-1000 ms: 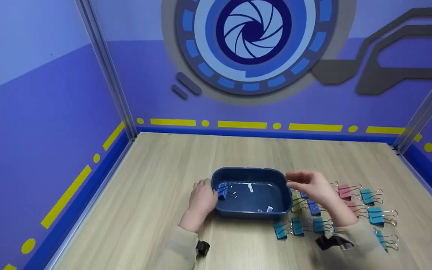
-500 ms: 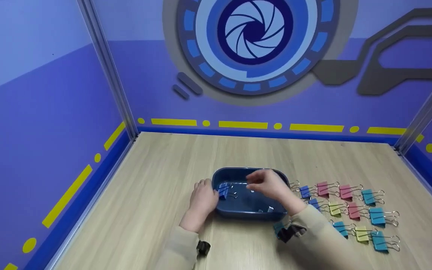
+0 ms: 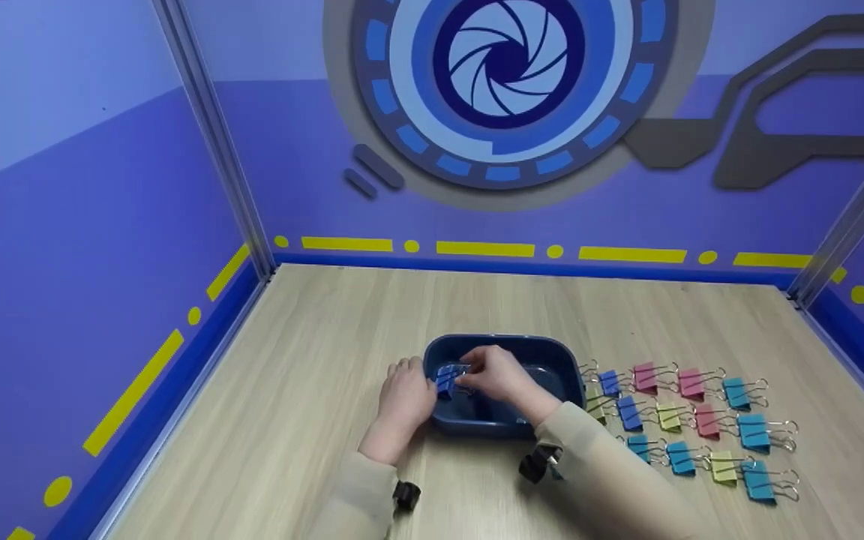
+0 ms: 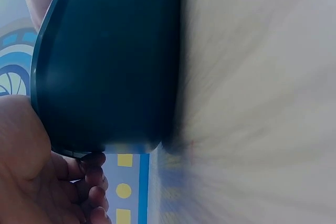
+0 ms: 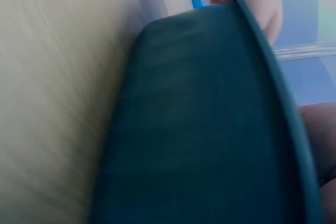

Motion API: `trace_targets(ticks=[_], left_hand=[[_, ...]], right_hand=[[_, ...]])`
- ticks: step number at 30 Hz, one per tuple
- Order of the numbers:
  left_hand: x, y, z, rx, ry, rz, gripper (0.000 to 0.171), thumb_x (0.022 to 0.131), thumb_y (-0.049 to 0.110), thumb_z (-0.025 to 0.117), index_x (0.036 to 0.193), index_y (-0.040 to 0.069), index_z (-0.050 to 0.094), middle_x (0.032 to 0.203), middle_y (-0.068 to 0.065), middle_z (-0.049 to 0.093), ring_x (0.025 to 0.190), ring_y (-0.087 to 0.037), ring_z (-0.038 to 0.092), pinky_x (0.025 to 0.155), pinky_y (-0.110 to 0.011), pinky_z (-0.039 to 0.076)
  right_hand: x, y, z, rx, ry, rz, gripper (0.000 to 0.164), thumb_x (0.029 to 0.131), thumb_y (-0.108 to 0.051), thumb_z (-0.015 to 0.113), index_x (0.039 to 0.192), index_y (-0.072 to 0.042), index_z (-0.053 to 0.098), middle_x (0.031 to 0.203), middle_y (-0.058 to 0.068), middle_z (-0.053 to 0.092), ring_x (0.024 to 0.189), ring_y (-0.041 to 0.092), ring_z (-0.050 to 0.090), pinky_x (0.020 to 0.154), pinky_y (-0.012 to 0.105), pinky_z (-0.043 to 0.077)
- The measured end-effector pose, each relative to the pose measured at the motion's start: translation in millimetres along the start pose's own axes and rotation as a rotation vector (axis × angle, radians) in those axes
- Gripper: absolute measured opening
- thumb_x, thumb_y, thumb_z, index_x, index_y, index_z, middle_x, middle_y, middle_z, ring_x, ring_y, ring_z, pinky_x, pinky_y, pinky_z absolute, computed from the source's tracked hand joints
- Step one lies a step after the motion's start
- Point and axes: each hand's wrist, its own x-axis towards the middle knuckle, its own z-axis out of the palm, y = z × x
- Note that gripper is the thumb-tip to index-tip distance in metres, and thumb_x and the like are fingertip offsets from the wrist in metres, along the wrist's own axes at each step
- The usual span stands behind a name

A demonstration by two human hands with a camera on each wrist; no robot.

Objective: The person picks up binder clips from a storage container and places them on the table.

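My left hand [image 3: 408, 394] grips the left end of a dark blue plastic bin [image 3: 477, 430], its thumb side over the rim. In the left wrist view that hand's curled fingers [image 4: 97, 195] show past the bin's corner. Inside the bin, at the left end, lies a blue binder clip [image 3: 445, 381] with wire handles. My right hand [image 3: 499, 375] reaches down into the bin, thumb and forefinger at the clip's handles; I cannot tell whether they pinch it. The right wrist view shows mainly the bin's outer wall [image 5: 194, 114], which hides the right fingertips.
Right of the bin, binder clips lie in rough rows on the wooden table [image 3: 312, 360]: pink clips [image 3: 691, 382], yellow clips [image 3: 723, 468], blue clips [image 3: 630, 414] and teal clips [image 3: 754, 433]. My right forearm covers part of the front row. A blue panel wall [image 3: 477, 232] stands behind.
My right hand has moved left from the bin's right rim, across its inside, to the blue binder clip. The left hand, bin and clip have stayed in place.
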Motion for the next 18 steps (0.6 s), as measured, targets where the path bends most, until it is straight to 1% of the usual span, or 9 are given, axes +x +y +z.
trace_targets(ticks=[5, 9, 13, 18], left_hand=[[0.2, 0.5, -1.3, 0.034, 0.005, 0.012, 0.031, 0.093, 0.015, 0.066, 0.116, -0.006, 0.063, 0.107, -0.021, 0.066, 0.102, -0.038, 0.060, 0.087, -0.050, 0.051], [-0.5, 1.2, -2.8, 0.057, 0.010, 0.007, 0.032, 0.093, 0.016, 0.065, 0.117, -0.005, 0.064, 0.109, -0.021, 0.066, 0.103, -0.038, 0.060, 0.087, -0.050, 0.051], [-1.9, 2.7, -3.5, 0.078, 0.005, -0.006, 0.033, 0.093, 0.018, 0.065, 0.118, -0.004, 0.063, 0.112, -0.020, 0.066, 0.106, -0.038, 0.059, 0.090, -0.051, 0.049], [-3.2, 3.4, -1.9, 0.101, 0.030, 0.003, 0.030, 0.092, 0.018, 0.065, 0.114, -0.003, 0.065, 0.109, -0.019, 0.066, 0.106, -0.038, 0.059, 0.090, -0.049, 0.048]], right_hand=[[5, -3, 7, -0.006, -0.004, 0.018, 0.029, 0.088, -0.013, 0.079, 0.113, 0.001, 0.073, 0.096, 0.012, 0.077, 0.081, 0.018, 0.072, 0.075, 0.037, 0.059], [8, -5, 9, 0.016, -0.006, 0.027, 0.023, 0.090, -0.010, 0.077, 0.109, 0.001, 0.074, 0.090, 0.011, 0.077, 0.071, 0.014, 0.070, 0.067, 0.032, 0.058], [10, -6, 11, 0.030, -0.009, 0.030, 0.016, 0.089, -0.006, 0.076, 0.103, 0.001, 0.075, 0.083, 0.010, 0.076, 0.066, 0.013, 0.068, 0.064, 0.030, 0.057], [12, -5, 13, 0.059, -0.016, 0.036, 0.011, 0.085, 0.000, 0.075, 0.096, 0.002, 0.076, 0.078, 0.009, 0.076, 0.061, 0.010, 0.066, 0.061, 0.026, 0.055]])
